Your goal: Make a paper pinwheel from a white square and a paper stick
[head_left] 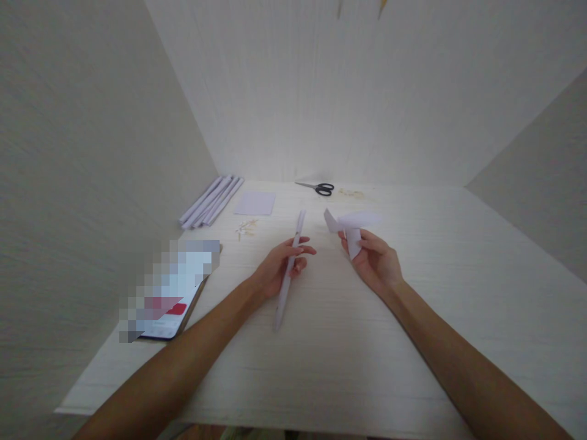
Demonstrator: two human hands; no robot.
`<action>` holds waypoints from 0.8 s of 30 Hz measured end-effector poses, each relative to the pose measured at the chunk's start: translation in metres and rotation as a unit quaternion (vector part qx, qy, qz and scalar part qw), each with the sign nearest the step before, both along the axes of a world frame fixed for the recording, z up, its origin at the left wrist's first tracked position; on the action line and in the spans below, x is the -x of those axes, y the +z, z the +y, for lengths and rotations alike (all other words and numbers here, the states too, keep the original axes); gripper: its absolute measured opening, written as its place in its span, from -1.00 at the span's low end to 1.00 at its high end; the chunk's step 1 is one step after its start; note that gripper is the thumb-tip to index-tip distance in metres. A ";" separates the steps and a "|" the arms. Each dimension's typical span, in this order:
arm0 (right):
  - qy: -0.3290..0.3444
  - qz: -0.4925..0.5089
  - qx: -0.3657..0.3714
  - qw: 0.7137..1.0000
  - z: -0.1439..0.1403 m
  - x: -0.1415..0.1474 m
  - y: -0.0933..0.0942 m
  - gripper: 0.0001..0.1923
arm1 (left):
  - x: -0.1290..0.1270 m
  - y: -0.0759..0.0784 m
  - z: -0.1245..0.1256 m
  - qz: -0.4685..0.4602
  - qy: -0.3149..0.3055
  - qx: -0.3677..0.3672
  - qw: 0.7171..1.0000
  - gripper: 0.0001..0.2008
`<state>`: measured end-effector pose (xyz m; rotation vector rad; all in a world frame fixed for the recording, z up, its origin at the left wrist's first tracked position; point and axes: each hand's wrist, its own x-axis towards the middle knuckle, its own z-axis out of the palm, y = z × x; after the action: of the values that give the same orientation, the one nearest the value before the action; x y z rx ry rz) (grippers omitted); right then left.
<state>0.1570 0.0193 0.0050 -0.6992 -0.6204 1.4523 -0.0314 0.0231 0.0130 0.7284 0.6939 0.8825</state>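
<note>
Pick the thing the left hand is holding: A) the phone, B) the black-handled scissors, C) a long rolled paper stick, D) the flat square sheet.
C: the left hand is closed around a long rolled paper stick, while the scissors, phone and flat square sheet lie untouched on the table.

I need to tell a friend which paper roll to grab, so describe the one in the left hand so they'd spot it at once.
On the white table, look to the middle, where the left hand grips a thin rolled paper tube. It lies apart from the bundle of paper tubes at the far left corner, and it is the only one held, pointing towards the scissors.
</note>
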 end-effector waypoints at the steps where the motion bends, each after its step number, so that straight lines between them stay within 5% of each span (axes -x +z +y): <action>1: 0.009 0.005 -0.002 1.000 -0.001 0.002 0.001 -0.86 | -0.001 0.000 0.000 0.005 -0.005 0.001 1.000 -0.84; 6: 0.007 -0.051 -0.035 0.998 -0.010 0.018 0.002 -0.90 | -0.007 0.000 -0.006 0.064 -0.046 -0.043 0.996 -0.89; 15: 0.081 -0.198 -0.126 0.969 -0.021 0.028 -0.007 -0.79 | -0.010 -0.009 -0.002 0.054 0.055 -0.027 0.997 -0.85; 21: 0.056 -0.110 -0.089 0.988 -0.016 0.021 -0.004 -0.75 | -0.006 -0.008 0.000 0.003 0.049 -0.004 0.999 -0.77; 24: 0.102 -0.082 -0.026 0.991 -0.013 0.020 -0.005 -0.78 | -0.005 -0.006 -0.002 0.002 0.019 -0.010 1.000 -0.76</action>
<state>0.1370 0.0067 0.0003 -0.7343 -0.8751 1.5707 -0.0264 0.0211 0.0070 0.7367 0.7048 0.9237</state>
